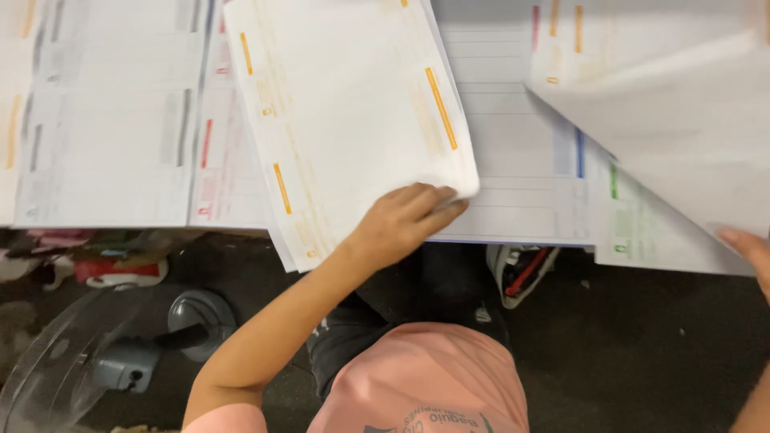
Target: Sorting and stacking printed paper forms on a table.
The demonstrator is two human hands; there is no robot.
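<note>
Head view, setting: a table edge (241, 227) seen from above, covered with overlapping printed paper forms; dark floor below it.
Left hand (405, 220): reaches up from the lower left on a bare forearm, and lies on the lower right corner of a white sheet with orange bars (345, 104).
Left fingers (437, 196): curled and closed on that corner, the sheet's edge pinched between fingertips and thumb; the corner curls just past the fingertips.
Orange-barred sheet: tilted, lying over the other forms, its lower edge hanging slightly past the table edge.
Right hand (750, 252): only fingertips and part of the wrist show at the right frame edge.
Right fingers: touching the lower edge of a large plain white sheet (682, 136) that is lifted and angled; whether they grip it cannot be told.
Beneath the sheets: a form with blue lines (513, 152) in the middle, a green-marked form (642, 228) to the right, red-marked form (228, 160) and grey-marked form (104, 120) to the left.
Below the table: pink shirt (425, 377), a shoe (521, 273), and a grey fan (120, 353) at lower left.
</note>
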